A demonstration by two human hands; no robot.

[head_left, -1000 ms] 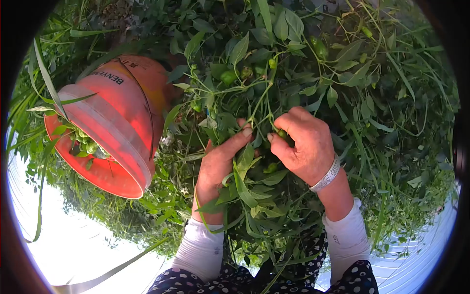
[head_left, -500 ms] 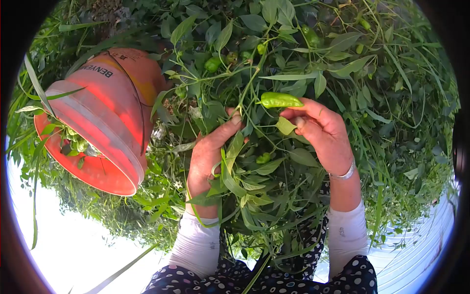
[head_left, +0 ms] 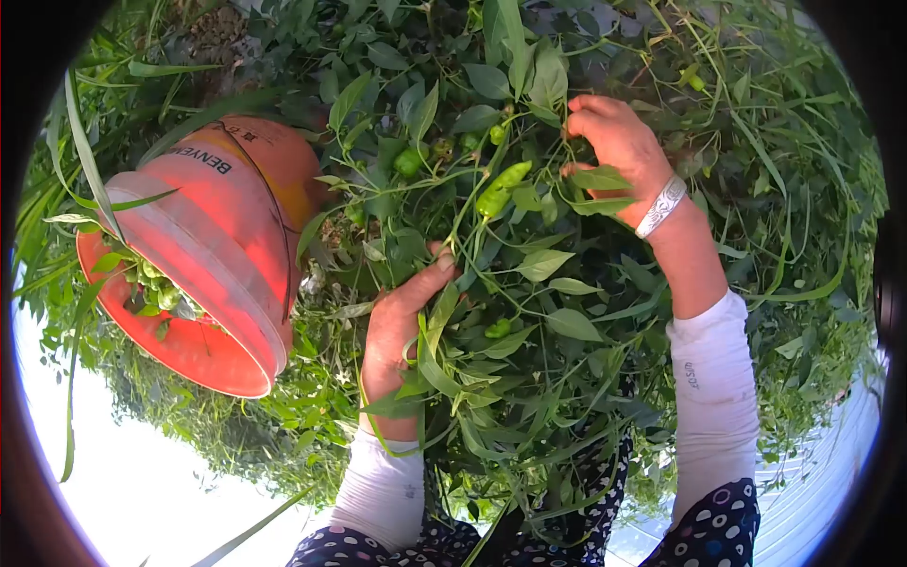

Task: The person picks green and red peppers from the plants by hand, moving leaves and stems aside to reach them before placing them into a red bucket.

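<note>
My left hand (head_left: 402,317) is closed, its thumb and fingers pinching a pepper plant stem (head_left: 465,210). A long light-green pepper (head_left: 504,189) hangs among the leaves just above that grip, and no hand touches it. Higher and to the right is my right hand (head_left: 619,146), its fingers curved and apart near a thin stem, with leaves lying across the palm and thumb. A rounder green pepper (head_left: 408,163) sits up left of the long one. Lower down, a small green pepper (head_left: 498,328) shows between leaves.
An orange-red bucket (head_left: 213,231) lies tilted at the left, its mouth facing down and left. Inside it are several green peppers (head_left: 161,288). Dense foliage surrounds both hands, and long grass blades (head_left: 90,156) cross the bucket's rim.
My right hand has moved up and away from the long pepper, which now points up and sits further left. My left hand keeps its pinch, slightly lower. The bucket appears slightly lower in view.
</note>
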